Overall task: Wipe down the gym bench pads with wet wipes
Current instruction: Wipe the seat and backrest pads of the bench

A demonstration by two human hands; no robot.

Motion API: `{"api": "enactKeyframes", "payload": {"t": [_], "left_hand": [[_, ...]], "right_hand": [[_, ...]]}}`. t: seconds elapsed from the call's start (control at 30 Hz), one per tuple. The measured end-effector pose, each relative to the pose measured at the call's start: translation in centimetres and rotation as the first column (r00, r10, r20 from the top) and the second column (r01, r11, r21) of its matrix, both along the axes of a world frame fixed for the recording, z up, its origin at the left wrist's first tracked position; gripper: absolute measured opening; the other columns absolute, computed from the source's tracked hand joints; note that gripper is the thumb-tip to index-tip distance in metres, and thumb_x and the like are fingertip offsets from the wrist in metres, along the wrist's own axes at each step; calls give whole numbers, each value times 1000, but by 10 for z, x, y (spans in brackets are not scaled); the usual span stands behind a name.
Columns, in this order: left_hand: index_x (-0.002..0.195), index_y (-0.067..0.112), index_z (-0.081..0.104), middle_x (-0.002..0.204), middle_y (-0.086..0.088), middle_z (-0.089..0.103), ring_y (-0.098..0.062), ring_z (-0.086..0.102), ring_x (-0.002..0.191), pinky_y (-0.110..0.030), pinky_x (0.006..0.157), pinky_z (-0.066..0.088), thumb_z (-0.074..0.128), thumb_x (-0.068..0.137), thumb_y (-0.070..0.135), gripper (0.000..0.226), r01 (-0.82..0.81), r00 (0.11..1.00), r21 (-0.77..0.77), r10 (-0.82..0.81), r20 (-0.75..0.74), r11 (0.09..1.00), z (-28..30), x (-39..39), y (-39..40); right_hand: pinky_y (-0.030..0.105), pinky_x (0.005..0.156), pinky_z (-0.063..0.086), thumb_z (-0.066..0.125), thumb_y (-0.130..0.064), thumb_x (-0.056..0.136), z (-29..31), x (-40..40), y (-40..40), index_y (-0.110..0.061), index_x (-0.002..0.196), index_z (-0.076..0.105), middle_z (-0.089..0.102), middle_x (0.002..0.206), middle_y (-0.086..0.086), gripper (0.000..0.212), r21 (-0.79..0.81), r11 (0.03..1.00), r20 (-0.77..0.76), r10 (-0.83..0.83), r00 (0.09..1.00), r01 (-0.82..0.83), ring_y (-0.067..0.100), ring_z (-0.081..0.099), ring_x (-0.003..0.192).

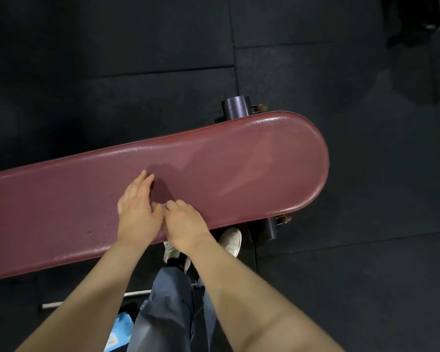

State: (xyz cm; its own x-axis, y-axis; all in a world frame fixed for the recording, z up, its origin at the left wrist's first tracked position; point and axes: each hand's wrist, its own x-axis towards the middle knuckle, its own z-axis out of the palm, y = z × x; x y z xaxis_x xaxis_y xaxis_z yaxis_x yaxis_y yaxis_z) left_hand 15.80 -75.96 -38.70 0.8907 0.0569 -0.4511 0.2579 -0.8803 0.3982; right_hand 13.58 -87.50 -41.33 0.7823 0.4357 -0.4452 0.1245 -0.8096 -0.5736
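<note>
- A dark red bench pad (226,174) runs across the view from the left edge to a rounded end on the right, seen from above.
- Parts of the pad shine as if damp, mostly along its far edge and toward the rounded end.
- The left hand (137,212) lies over the middle of the pad, fingers fairly straight and close together, pointing toward the pad's far edge, fingertips at the surface.
- The right hand (186,224) sits just beside the left, over the pad's near edge, with its fingers curled inward.
- A tiny pale sliver (164,205) shows between the two hands; it may be a wipe, but it is too small to be sure, and which hand grips it cannot be told.
- Under the pad's rounded end, two dark frame tubes (236,107) stick out, one past the far edge, one past the near edge.
- Below the pad's near edge stand the person's pale shoes (231,240) and blue trousers.
- A blue and white packet (120,329) lies on the black floor (366,250) near the trousers.
</note>
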Motion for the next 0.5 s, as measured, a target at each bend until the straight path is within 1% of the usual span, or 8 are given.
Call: {"api": "enactKeyframes", "payload": {"t": [0.07,0.17,0.2,0.27,0.33,0.4,0.47,0.5], "left_hand": [[148,14,39,159,-3,30,-23,25,146,-47,119,18,58,85,3,66,-15,1000,-9,15,9,1000,0,-2,2],[148,14,39,159,-2,30,-23,25,146,-47,119,18,56,85,2,66,-21,1000,-31,22,16,999,0,-8,2],[148,14,39,159,-2,30,-23,25,146,-48,120,18,56,86,3,65,-17,1000,-38,18,15,999,0,-11,1],[148,13,39,159,-3,30,-24,25,146,-48,120,18,56,86,3,65,-14,1000,-47,15,12,999,0,-18,-1],[148,14,39,159,-2,28,-23,24,147,-48,120,18,57,86,3,66,-11,1000,-51,12,9,999,2,-27,-4],[149,15,37,160,-1,27,-23,23,147,-48,120,17,57,87,4,66,-7,1000,-57,7,3,998,5,-36,-5],[150,16,36,160,0,26,-22,22,148,-48,121,17,57,87,4,66,-13,1000,-71,13,1,997,7,-43,-4],[150,16,36,160,0,25,-21,21,148,-48,121,17,56,88,4,66,-19,1000,-81,19,0,997,9,-46,-3]], "right_hand": [[35,88,51,54,-2,78,-4,6,-29,-25,117,65,67,110,1,47,55,998,49,-16,999,14,26,61,101],[35,91,51,43,-10,78,3,14,-128,-19,110,66,72,108,8,40,-6,961,226,-267,937,275,29,66,99],[35,86,50,43,-9,83,6,11,-171,-18,104,65,71,102,11,31,-43,901,292,-402,868,432,31,65,94],[34,75,45,45,-17,95,17,-3,-244,-16,100,63,66,98,11,19,-140,692,318,-646,694,708,33,62,91],[32,73,41,45,-25,99,14,-11,-271,-14,104,62,63,102,9,22,-184,503,317,-783,535,844,31,60,93],[34,76,43,48,-19,96,3,-8,-249,-10,104,63,64,103,14,20,-179,386,344,-837,425,905,34,60,94],[39,79,45,49,-10,91,-4,-3,-198,-9,99,64,63,97,15,18,-147,412,388,-812,435,899,35,59,90],[40,79,44,48,-6,89,-7,-3,-166,-11,96,64,63,94,12,18,-123,506,392,-765,510,854,31,58,87]]}}
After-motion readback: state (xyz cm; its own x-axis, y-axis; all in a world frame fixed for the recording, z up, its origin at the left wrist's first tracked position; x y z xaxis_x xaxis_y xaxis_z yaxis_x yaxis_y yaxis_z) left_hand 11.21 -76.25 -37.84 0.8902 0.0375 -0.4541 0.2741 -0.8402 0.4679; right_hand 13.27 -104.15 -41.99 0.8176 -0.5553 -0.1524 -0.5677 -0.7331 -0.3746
